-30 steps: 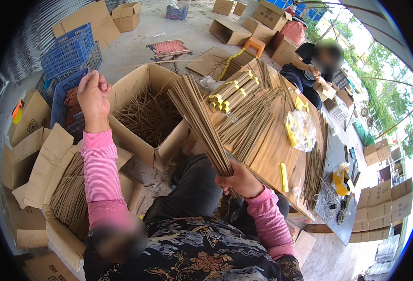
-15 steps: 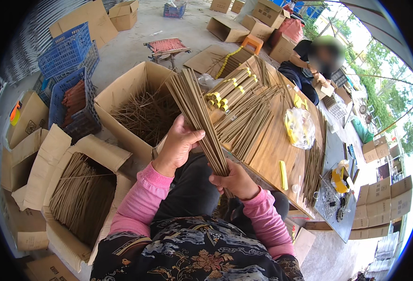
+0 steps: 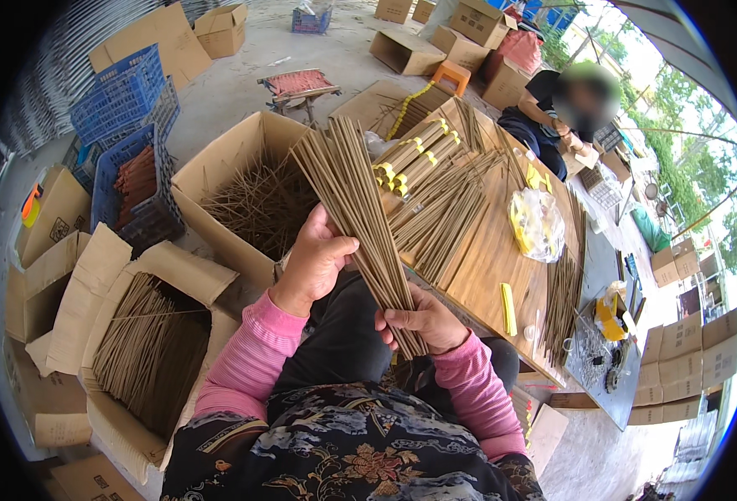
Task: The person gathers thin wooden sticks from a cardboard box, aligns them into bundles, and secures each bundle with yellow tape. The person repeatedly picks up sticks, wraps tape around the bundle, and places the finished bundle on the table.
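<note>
A: Qty in the hands?
B: One bundle of thin brown sticks (image 3: pixel 353 204); too many sticks to count. The right hand (image 3: pixel 427 321) is closed round its lower end, thumb across. The left hand (image 3: pixel 314 255) is at its left edge, higher up; whether those fingers grip, I can't tell, they're partly hidden.
A: OK, & around the fingers?
B: Beyond L fingers, 1 deep carton (image 3: pixel 226 252) w/ tangled sticks (image 3: pixel 264 209). Left of them, 1 flapped carton (image 3: pixel 184 271) w/ straight sticks (image 3: pixel 139 334). Right of R fingers, 1 wooden table (image 3: pixel 478 280) w/ 1 yellow strip (image 3: pixel 509 309) & 1 clear plastic bag (image 3: pixel 538 225).
A: And yellow-banded bundles (image 3: pixel 422 159)?
B: Several, on table, beyond R fingers; they overlap, so exact no. is unclear.
</note>
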Demonstrator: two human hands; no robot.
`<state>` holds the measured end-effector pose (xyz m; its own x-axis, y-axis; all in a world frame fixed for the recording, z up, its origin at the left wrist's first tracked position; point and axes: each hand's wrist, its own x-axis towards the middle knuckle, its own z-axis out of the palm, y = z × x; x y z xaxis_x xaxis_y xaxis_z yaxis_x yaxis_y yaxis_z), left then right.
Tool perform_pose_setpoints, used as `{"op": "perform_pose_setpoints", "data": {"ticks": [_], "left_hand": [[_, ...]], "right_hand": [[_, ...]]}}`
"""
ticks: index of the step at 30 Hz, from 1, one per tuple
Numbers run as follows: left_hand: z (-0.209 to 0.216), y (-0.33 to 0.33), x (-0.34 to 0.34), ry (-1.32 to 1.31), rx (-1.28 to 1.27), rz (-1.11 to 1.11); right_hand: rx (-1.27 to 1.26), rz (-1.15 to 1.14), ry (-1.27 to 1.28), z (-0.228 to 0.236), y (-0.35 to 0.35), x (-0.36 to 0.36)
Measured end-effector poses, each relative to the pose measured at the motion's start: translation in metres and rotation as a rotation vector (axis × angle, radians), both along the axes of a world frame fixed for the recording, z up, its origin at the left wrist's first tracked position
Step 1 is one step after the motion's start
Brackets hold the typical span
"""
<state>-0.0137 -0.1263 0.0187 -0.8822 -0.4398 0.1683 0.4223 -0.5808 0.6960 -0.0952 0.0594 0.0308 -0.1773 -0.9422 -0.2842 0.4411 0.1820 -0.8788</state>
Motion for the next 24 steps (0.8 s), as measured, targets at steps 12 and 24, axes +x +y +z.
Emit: {"op": "perform_pose_setpoints", "data": {"ticks": [12, 24], "left_hand": [[0.0026, -0.0091, 0.0025, -0.039, 0.208, -0.144], [0.0001, -0.0095, 0.0021, -0.060, 0.179, -0.053]], "right_hand": [[-0.003, 0.008, 0.037, -0.0031, -0.0007, -0.0033], [-0.011, 0.030, -0.136, -0.0033, 0.0017, -0.0032]]}}
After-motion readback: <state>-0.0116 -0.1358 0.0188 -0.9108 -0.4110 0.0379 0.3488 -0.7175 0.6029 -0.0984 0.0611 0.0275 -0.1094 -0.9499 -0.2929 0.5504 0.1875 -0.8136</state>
